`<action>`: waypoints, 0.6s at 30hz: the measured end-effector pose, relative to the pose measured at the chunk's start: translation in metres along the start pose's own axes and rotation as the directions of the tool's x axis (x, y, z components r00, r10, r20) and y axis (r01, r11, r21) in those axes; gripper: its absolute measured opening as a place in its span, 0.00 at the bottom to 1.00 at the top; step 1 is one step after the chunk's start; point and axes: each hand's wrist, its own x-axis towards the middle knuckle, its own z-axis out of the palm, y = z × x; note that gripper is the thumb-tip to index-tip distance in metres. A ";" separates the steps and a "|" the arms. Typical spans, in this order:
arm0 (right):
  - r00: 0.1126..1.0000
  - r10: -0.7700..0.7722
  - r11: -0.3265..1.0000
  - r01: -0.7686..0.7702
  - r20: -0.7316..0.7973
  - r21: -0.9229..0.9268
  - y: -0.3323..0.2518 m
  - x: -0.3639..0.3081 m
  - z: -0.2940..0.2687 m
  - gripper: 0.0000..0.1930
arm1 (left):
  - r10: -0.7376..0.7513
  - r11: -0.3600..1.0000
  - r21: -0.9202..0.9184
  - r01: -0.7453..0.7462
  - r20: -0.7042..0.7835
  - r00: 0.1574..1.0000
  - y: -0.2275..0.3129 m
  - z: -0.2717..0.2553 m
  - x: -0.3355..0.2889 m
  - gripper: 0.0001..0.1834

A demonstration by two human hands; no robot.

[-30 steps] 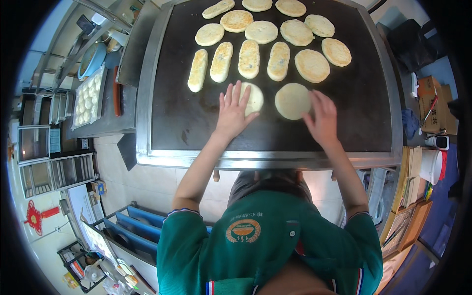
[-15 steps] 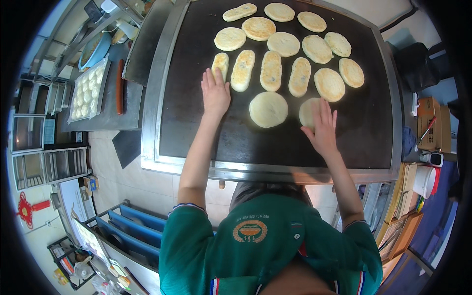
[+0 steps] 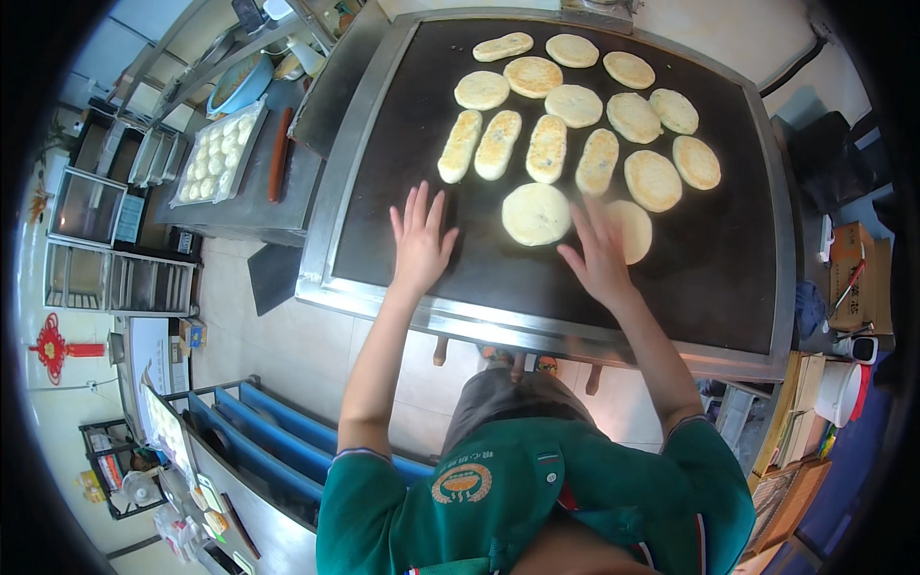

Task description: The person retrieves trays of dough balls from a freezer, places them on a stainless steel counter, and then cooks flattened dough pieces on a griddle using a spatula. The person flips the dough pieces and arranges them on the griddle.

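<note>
A large black griddle (image 3: 402, 144) with a steel rim carries several flatbreads, some round and some oval, browned in spots. My left hand (image 3: 420, 240) hovers flat over bare griddle with fingers spread, just below the leftmost oval flatbread (image 3: 460, 146). My right hand (image 3: 599, 254) is flat, fingers apart, lying partly over a pale round flatbread (image 3: 634, 230). Another pale round flatbread (image 3: 536, 213) lies between my hands. Neither hand grips anything.
Left of the griddle a steel counter holds a tray of raw dough rounds (image 3: 216, 158), a rolling pin (image 3: 278, 153) and a blue bowl (image 3: 240, 81). Steel racks (image 3: 115, 278) and blue trays (image 3: 268, 441) stand at lower left. Boxes (image 3: 853, 278) and a white bucket (image 3: 848, 388) sit at right.
My left hand reached up to the leftmost oval flatbread, then came back down to bare griddle. My right hand stayed at the round flatbread on the right.
</note>
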 end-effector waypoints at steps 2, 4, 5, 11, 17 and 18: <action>0.995 -0.095 0.994 0.093 -0.020 -0.061 -0.003 0.030 0.005 0.34 | -0.023 0.999 0.023 0.022 0.035 0.999 -0.017 -0.018 -0.035 0.35; 0.999 -0.040 0.993 0.040 0.005 -0.110 -0.003 0.085 0.017 0.35 | -0.079 0.996 0.039 0.078 0.040 0.996 -0.047 -0.035 -0.068 0.37; 0.999 0.012 0.990 -0.006 0.043 -0.143 -0.001 0.117 0.026 0.37 | -0.126 0.992 0.034 0.125 0.041 0.991 -0.066 -0.045 -0.087 0.37; 0.837 0.469 0.867 -0.374 0.281 -0.330 0.029 0.280 0.108 0.46 | -0.441 0.886 0.222 0.406 0.139 0.887 -0.219 -0.108 -0.212 0.37; 0.837 0.532 0.811 -0.462 0.125 -0.359 0.042 0.310 0.138 0.45 | -0.649 0.750 0.287 0.596 0.145 0.747 -0.359 -0.156 -0.307 0.34; 0.868 0.489 0.845 -0.448 0.086 -0.292 0.043 0.310 0.139 0.44 | -0.647 0.753 0.278 0.596 0.152 0.747 -0.371 -0.159 -0.310 0.34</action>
